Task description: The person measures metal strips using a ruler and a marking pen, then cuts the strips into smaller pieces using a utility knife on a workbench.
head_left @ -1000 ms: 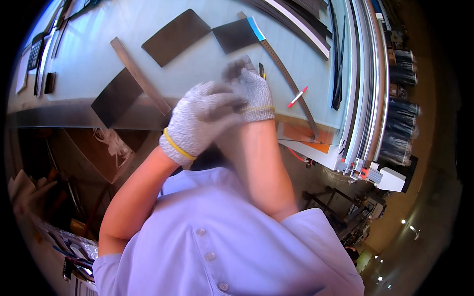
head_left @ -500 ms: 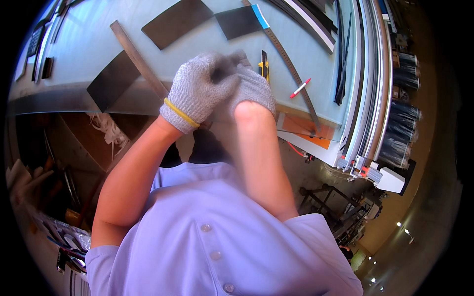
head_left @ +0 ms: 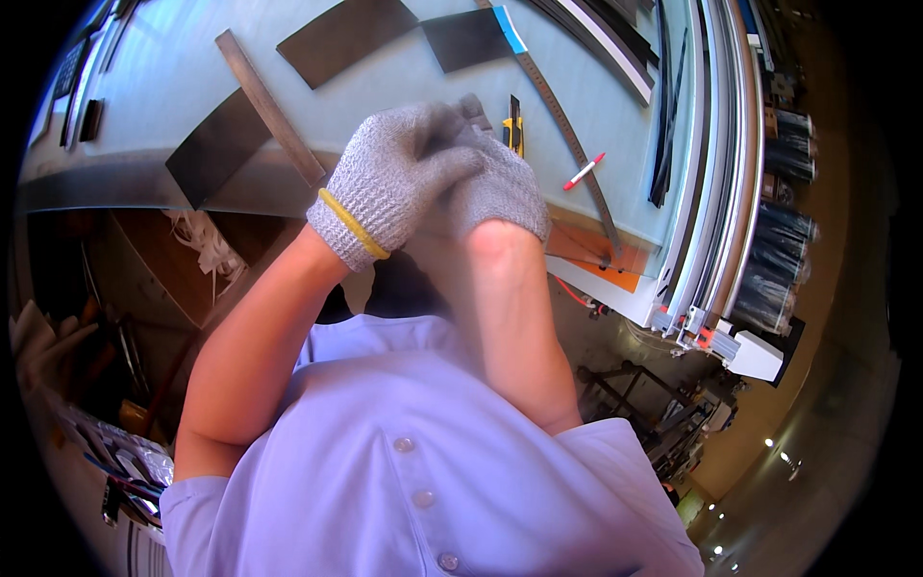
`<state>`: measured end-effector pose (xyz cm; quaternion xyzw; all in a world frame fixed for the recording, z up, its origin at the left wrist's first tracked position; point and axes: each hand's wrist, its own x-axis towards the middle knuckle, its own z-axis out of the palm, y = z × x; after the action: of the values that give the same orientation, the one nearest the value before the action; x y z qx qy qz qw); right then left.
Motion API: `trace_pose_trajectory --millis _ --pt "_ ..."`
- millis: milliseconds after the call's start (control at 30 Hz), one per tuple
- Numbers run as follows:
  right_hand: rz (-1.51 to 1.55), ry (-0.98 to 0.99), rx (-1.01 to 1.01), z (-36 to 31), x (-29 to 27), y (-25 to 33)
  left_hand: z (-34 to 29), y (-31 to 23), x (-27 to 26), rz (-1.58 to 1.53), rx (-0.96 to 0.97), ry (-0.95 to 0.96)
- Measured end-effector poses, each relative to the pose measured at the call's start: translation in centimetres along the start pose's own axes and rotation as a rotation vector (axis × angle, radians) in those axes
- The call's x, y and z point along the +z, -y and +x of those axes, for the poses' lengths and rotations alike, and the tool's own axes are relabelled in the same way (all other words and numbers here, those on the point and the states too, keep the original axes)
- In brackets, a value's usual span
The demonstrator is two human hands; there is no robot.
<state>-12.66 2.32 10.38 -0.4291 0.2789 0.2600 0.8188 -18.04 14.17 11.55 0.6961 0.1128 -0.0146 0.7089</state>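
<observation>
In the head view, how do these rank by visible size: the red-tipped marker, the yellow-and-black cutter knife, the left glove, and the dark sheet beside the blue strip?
Largest to smallest, by visible area:
1. Left glove
2. Dark sheet
3. Cutter knife
4. Red-tipped marker

The gloved left hand (head_left: pixel 389 173) is curled at eleven o'clock against the gloved right hand (head_left: pixel 500 188) at half past twelve, both bare forearms (head_left: pixel 264 332) being extended forward.

Is wearing a pale lavender shirt (head_left: pixel 327 471) with short sleeves (head_left: pixel 197 510) and round buttons (head_left: pixel 424 499) running down the front. Is also wearing grey knitted gloves (head_left: pixel 385 168), showing a yellow band (head_left: pixel 352 225) around the left cuff (head_left: pixel 335 238).
</observation>
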Motion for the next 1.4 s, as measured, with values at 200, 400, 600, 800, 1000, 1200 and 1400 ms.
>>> trace_pose_trajectory --millis 200,400,600,800,1000,1200,1400 --pt "0.021 0.163 0.002 0.4 -1.4 0.4 -0.6 -2.4 -0.4 -0.154 -0.163 0.151" --pt "0.119 0.154 0.079 -0.3 -1.2 0.8 -0.6 -0.3 0.7 -0.187 -0.028 0.127" --pt "0.262 0.282 0.152 -0.6 -1.6 1.2 -0.6 -0.1 0.6 -0.151 0.011 0.178" --pt "0.298 0.426 0.181 0.6 -2.7 1.7 -0.7 -0.6 0.4 -0.151 -0.097 0.225" --pt "0.325 0.398 0.172 0.9 -2.9 1.2 -0.8 -0.6 0.7 -0.199 -0.149 0.199" --pt "0.02 -0.055 0.003 -0.1 -0.6 0.8 -0.4 0.9 1.2 -0.28 -0.115 0.196" --pt "0.107 -0.138 0.007 0.1 -0.8 1.4 0.4 1.3 2.5 -0.131 0.074 0.081"
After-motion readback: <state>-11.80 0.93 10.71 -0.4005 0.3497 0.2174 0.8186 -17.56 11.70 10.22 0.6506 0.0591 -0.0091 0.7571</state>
